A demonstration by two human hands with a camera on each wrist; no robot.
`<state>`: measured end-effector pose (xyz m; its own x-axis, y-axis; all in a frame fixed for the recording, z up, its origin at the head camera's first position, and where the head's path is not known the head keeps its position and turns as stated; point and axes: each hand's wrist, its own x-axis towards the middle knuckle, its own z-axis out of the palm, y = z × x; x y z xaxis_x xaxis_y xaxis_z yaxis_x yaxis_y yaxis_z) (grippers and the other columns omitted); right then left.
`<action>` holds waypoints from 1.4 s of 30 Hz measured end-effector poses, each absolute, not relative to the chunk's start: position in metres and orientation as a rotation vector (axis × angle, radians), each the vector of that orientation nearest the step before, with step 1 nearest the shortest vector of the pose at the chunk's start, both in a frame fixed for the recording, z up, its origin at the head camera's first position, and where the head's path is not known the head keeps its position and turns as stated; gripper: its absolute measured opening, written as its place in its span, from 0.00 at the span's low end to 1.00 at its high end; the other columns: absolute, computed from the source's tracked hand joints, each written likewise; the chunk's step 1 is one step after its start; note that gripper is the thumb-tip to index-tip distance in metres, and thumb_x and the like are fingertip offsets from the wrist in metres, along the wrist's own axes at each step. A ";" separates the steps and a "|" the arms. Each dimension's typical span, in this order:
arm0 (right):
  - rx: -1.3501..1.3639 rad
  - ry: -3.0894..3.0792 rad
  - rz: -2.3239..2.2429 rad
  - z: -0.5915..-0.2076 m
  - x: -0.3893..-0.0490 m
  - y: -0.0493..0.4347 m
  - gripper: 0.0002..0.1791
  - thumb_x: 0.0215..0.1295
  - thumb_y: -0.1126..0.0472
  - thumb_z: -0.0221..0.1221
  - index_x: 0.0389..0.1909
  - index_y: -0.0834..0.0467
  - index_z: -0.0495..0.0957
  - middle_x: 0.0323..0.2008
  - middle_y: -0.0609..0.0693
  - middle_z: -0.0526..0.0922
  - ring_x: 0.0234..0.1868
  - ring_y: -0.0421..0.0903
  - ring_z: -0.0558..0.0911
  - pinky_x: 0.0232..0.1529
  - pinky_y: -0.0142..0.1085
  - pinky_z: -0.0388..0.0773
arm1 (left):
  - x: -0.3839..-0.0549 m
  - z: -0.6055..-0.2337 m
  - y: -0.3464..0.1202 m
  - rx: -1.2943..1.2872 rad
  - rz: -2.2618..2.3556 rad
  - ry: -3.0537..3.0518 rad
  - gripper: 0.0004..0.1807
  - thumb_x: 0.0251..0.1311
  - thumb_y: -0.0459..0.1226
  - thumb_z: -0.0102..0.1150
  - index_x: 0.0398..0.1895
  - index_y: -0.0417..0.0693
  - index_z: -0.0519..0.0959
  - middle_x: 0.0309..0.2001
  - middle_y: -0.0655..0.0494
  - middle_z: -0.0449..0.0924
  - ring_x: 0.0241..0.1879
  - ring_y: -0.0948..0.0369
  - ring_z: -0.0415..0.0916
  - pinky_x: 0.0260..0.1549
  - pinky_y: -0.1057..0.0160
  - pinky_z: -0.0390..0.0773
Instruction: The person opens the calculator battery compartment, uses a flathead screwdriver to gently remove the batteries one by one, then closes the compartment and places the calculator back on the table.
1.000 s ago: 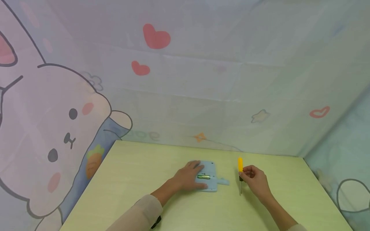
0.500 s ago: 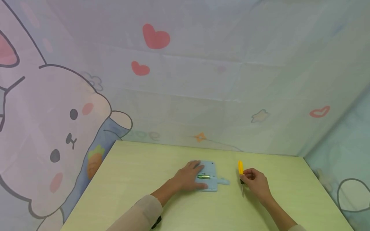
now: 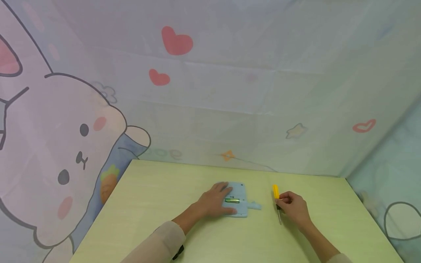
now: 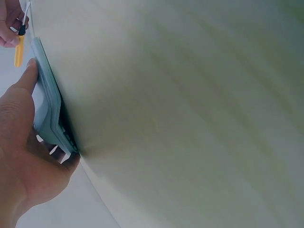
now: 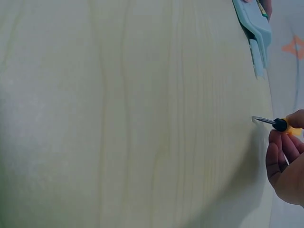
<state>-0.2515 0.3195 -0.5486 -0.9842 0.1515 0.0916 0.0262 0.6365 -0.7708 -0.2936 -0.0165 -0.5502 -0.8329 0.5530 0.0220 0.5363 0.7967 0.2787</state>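
Note:
A flat light-blue plastic device (image 3: 241, 210) lies on the table, a green battery (image 3: 232, 200) in its upper face and a narrow tab at its right end. My left hand (image 3: 213, 201) holds its left part, fingers over the far side and thumb along the near side. Fingertips reach the device's edge in the left wrist view, close to the tabletop. To the right, my right hand (image 3: 294, 208) pinches a screwdriver (image 3: 276, 191) with a yellow handle and black collar. Its metal shaft points down toward the table, apart from the device.
The pale wood-grain table (image 3: 158, 197) ends at the back against a hanging cloth (image 3: 210, 109) printed with hearts and a rabbit. A black item (image 3: 178, 252) shows partly beneath the left sleeve (image 3: 158, 243).
My right hand has moved slightly toward me and to the right with the screwdriver, whose shaft has tilted so the tip points more to the right. My left hand and the device stay put.

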 end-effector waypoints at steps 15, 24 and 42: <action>-0.164 -2.758 1.223 -0.553 -0.253 0.322 0.11 0.67 0.60 0.69 0.42 0.65 0.84 0.31 0.50 0.84 0.31 0.45 0.79 0.28 0.32 0.75 | -0.292 -0.550 -0.018 0.880 0.438 2.912 0.51 0.64 0.72 0.58 0.84 0.57 0.63 0.84 0.55 0.54 0.82 0.54 0.52 0.65 0.47 0.75; -0.127 -2.781 1.169 -0.553 -0.252 0.321 0.12 0.68 0.59 0.69 0.41 0.66 0.84 0.31 0.50 0.84 0.31 0.45 0.78 0.29 0.33 0.75 | -0.293 -0.550 -0.017 0.914 0.404 2.919 0.51 0.65 0.72 0.57 0.84 0.56 0.62 0.83 0.55 0.55 0.82 0.54 0.52 0.66 0.50 0.74; -0.066 -2.798 1.109 -0.555 -0.250 0.318 0.10 0.69 0.61 0.68 0.42 0.66 0.86 0.31 0.50 0.84 0.31 0.45 0.79 0.31 0.34 0.77 | -0.293 -0.548 -0.016 0.895 0.422 2.910 0.51 0.65 0.71 0.59 0.84 0.56 0.62 0.83 0.54 0.54 0.81 0.54 0.53 0.65 0.49 0.75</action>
<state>-0.2497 0.3181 -0.5553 -0.9904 0.0890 0.1054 -0.0075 0.7286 -0.6849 -0.2933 -0.0162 -0.5485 -0.8282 0.5602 0.0157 0.5416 0.7928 0.2796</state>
